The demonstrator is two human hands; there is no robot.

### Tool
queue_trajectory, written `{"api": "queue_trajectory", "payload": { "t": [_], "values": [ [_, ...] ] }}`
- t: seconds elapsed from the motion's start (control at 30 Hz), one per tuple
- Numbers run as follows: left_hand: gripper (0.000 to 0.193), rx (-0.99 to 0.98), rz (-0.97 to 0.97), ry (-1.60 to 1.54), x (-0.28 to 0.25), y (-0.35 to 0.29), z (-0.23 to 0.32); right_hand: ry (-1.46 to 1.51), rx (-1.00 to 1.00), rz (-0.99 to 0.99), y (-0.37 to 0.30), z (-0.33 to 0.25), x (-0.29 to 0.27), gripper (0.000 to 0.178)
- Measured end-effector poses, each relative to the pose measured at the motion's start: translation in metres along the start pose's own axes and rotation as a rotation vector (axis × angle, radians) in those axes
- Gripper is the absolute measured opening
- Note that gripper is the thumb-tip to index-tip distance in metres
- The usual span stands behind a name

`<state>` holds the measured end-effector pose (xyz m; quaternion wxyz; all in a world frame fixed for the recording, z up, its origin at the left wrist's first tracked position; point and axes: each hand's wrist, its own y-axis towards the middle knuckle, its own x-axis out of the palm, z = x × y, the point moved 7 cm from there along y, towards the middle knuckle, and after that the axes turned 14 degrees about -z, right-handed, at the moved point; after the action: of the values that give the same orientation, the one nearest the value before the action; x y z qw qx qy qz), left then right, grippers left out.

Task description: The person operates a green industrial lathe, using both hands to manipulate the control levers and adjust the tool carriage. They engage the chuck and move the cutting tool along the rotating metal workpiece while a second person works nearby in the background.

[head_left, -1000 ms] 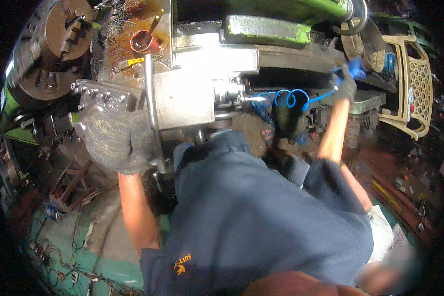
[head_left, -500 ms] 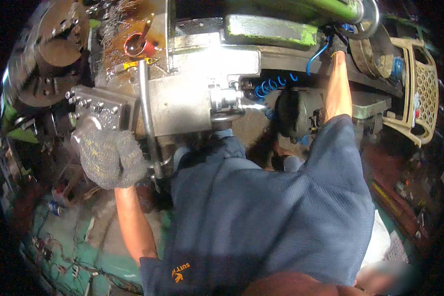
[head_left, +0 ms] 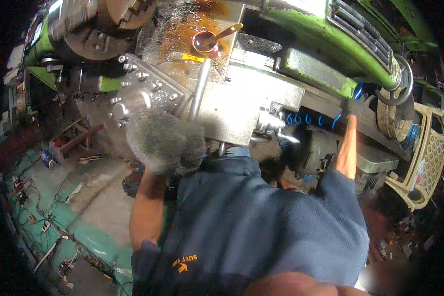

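My left hand (head_left: 165, 142), in a thick grey knit glove, is beside the lower edge of a metal block with several bolts (head_left: 145, 93). Only the blurred back of the glove shows, with the fingers hidden. A steel lever (head_left: 201, 89) rises just above this hand, next to the bright flat machine slide (head_left: 227, 111). Stretched out to the far right, my right hand (head_left: 352, 106) wears a dark glove and reaches the end of a green block (head_left: 320, 71). A blue coiled hose (head_left: 308, 120) runs toward it. Its fingers are too dark to make out.
A red cup with a brush (head_left: 205, 43) and a yellow-handled tool (head_left: 191, 57) lie on the oily bed. Large chucks (head_left: 96, 39) stand at upper left. A handwheel (head_left: 405, 81) and cream plastic chair (head_left: 422, 158) are at right. Cables (head_left: 47, 222) cross the green floor.
My view has turned, so the machine appears lower and further right. My left hand has shifted rightward along the bolted block, below the lever. The right arm stays stretched out by the green block.
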<state>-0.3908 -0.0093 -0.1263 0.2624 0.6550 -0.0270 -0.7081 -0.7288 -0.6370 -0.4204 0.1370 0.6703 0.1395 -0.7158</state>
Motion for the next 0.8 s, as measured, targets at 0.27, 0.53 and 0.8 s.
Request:
{"api": "queue_trajectory", "payload": {
  "t": [0.27,0.53,0.8],
  "values": [
    [0.014,0.062,0.039,-0.038,0.003,0.015,-0.001,0.476,0.187,0.033,-0.110,-0.053,-0.099,0.072],
    [0.014,0.085,0.078,-0.062,0.000,0.009,0.000,0.849,-0.364,-0.118,-0.187,-0.270,-0.201,0.037],
    [0.014,0.173,0.135,-0.146,0.004,0.024,0.003,1.077,-0.679,-0.460,-0.201,-0.490,-0.219,0.031]
  ]
}}
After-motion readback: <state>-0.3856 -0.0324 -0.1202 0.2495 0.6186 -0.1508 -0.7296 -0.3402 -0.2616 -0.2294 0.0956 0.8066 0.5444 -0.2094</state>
